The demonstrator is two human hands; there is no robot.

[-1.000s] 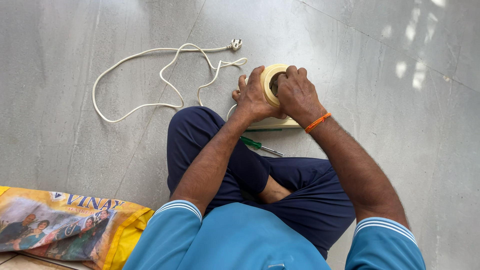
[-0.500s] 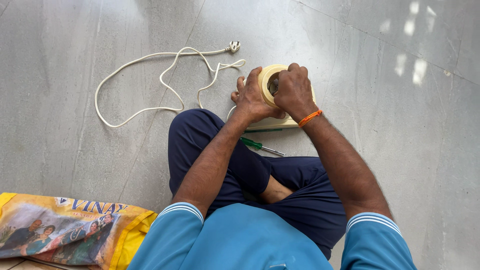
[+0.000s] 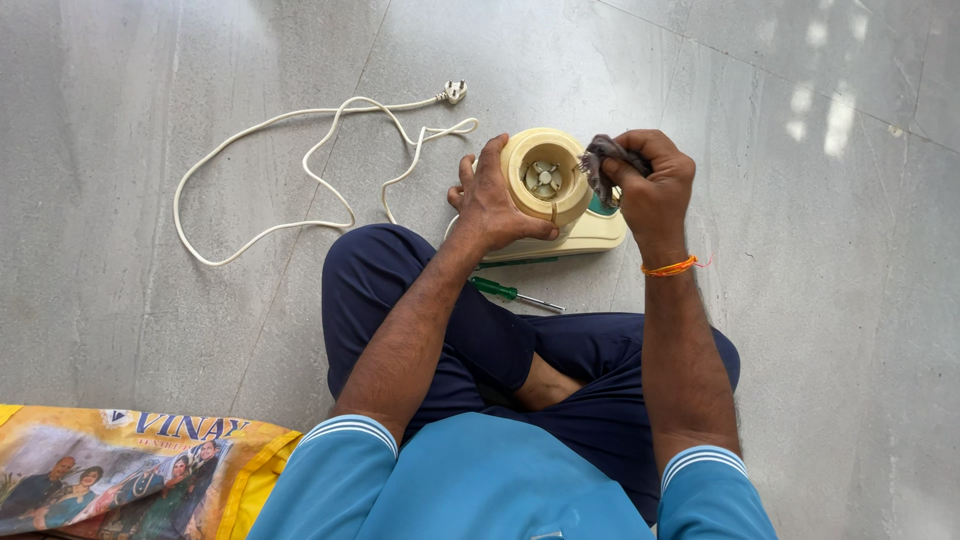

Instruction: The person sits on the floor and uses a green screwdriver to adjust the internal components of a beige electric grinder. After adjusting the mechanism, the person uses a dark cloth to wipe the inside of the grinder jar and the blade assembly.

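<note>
Cream mixer base (image 3: 560, 205) upright on floor; grey cloth (image 3: 600, 160), perhaps crumpled.

Grey tiled floor (image 3: 150, 330) carries cream mixer base (image 3: 560, 215), its white cord (image 3: 300, 170) looped to plug (image 3: 455, 92), green-handled screwdriver (image 3: 512, 294) beside base, yellow printed bag (image 3: 130, 480) at lower left

Left hand (image 3: 495, 205) is out front, palm down, fingers curled and wrapped around something, thumb tucked toward the body. Left forearm runs bare from a blue sleeve, elbow bent. Right hand (image 3: 650, 185) sits beside it, just apart, fingers pinched closed in a loose fist. Right forearm comes almost straight up, orange band at the wrist.
</note>
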